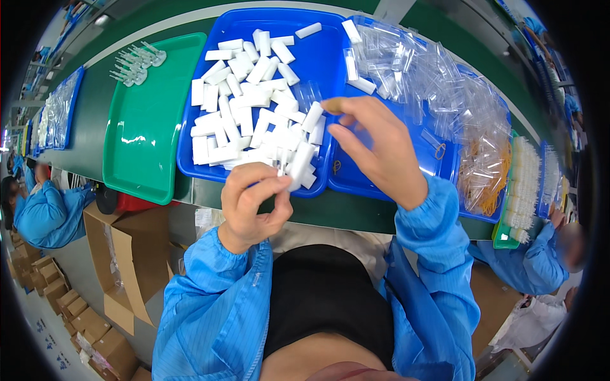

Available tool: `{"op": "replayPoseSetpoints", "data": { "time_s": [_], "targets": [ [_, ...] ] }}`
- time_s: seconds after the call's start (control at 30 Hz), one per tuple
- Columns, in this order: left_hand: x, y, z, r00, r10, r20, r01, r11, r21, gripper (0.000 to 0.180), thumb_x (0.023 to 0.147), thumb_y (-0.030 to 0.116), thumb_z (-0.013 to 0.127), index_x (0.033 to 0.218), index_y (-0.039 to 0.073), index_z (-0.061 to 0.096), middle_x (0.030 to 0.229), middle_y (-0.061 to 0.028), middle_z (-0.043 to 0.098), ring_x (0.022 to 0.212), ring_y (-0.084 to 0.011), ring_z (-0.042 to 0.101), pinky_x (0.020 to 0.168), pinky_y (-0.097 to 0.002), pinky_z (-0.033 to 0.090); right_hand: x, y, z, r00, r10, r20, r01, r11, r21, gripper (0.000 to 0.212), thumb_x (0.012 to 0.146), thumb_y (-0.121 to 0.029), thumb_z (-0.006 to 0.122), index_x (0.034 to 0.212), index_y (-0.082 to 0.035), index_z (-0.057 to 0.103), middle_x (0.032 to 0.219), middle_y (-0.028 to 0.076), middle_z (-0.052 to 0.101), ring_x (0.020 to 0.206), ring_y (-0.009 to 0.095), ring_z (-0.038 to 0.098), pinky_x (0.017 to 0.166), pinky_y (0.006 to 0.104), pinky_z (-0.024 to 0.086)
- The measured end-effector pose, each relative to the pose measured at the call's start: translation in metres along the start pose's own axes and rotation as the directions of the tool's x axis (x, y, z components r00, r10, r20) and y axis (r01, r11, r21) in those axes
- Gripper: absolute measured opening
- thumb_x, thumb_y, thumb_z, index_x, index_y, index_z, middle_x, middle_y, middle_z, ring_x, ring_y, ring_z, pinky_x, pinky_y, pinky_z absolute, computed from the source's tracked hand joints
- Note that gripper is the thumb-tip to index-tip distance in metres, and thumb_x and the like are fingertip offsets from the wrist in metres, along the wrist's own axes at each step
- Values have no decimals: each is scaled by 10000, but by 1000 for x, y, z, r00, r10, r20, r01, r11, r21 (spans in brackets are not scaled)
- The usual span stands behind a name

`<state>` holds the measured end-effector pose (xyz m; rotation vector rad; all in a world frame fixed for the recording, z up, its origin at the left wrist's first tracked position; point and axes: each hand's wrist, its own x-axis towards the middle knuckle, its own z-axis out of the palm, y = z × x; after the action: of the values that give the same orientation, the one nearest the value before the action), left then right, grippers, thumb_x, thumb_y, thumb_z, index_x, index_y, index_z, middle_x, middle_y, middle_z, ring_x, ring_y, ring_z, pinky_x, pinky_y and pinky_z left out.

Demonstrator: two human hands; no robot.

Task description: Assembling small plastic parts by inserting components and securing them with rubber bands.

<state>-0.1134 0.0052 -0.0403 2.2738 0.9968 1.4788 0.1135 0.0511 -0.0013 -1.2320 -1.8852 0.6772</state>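
My left hand (254, 200) is closed in a pinch over the near edge of a blue tray (213, 25). A white rectangular block (300, 166) rises at its fingertips and looks held there. Beside that block, a small clear pronged piece (279, 160) also shows at these fingertips. My right hand (381, 143) hovers at the tray's right edge, index finger and thumb apart. A brownish cover sits on its index fingertip. Nothing shows between the two, and a loose white block (312, 117) lies just left of them. Several more white blocks (241, 66) are heaped in the tray.
To the left, a green tray (143, 127) carries clear pronged pieces (136, 63). A second blue tray (362, 181) on the right holds clear plastic sleeves (406, 63) and orange bands (492, 178). Open cardboard box (127, 254) stands below. Co-workers in blue sit at both sides.
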Motion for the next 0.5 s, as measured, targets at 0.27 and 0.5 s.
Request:
{"op": "replayPoseSetpoints", "data": {
  "time_s": [0.27,0.5],
  "targets": [
    [-4,-15,-2,994,-75,-76,82,992,99,456,633,-120,731,1047,59,664,1000,-99,607,861,-246,621,709,-326,518,68,19,45,948,-199,249,289,866,-408,300,817,-197,748,1049,-33,651,916,142,682,930,327,638,788,437,521],
    [-2,-17,-4,992,-76,-104,86,992,93,439,622,-122,742,1023,47,683,964,-92,620,805,-252,633,647,-321,521,48,-25,17,990,-10,138,13,1000,-26,284,850,-82,699,1118,-15,631,890,155,696,779,282,687,694,357,546]
  ]
}}
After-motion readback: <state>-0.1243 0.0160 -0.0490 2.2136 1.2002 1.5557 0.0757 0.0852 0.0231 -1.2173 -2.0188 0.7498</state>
